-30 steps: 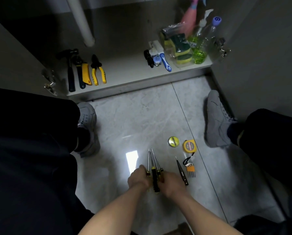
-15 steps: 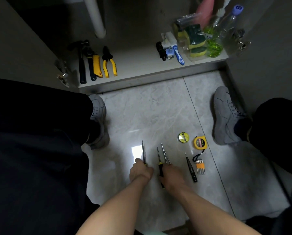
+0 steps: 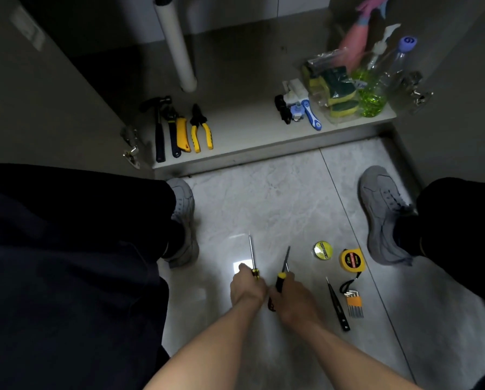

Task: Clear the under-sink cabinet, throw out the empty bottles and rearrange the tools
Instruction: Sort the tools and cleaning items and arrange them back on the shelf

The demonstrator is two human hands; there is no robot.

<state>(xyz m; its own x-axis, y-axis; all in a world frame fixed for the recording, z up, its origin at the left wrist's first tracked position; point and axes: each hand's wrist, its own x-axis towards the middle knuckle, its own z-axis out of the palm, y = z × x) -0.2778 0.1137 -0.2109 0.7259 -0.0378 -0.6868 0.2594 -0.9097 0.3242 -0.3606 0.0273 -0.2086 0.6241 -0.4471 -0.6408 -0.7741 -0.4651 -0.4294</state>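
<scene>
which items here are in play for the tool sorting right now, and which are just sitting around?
In play:
left hand gripping one screwdriver
right hand gripping the other screwdrivers

Lying about:
floor: test pen, hex keys, tape measure, tape roll
cabinet: hammer, pliers, sponges, spray bottle

Person, seen from above. Both forearms are bared; no sleeves are seen in view. Left hand [image 3: 247, 289] and right hand [image 3: 292, 301] are ungloved; no rings or watch can be made out. Legs are covered by dark trousers [image 3: 66, 263]. Grey lace-up sneakers are worn: left shoe [image 3: 185, 218], right shoe [image 3: 382, 215]. A dark sock [image 3: 404, 235] is shown at the right ankle.
</scene>
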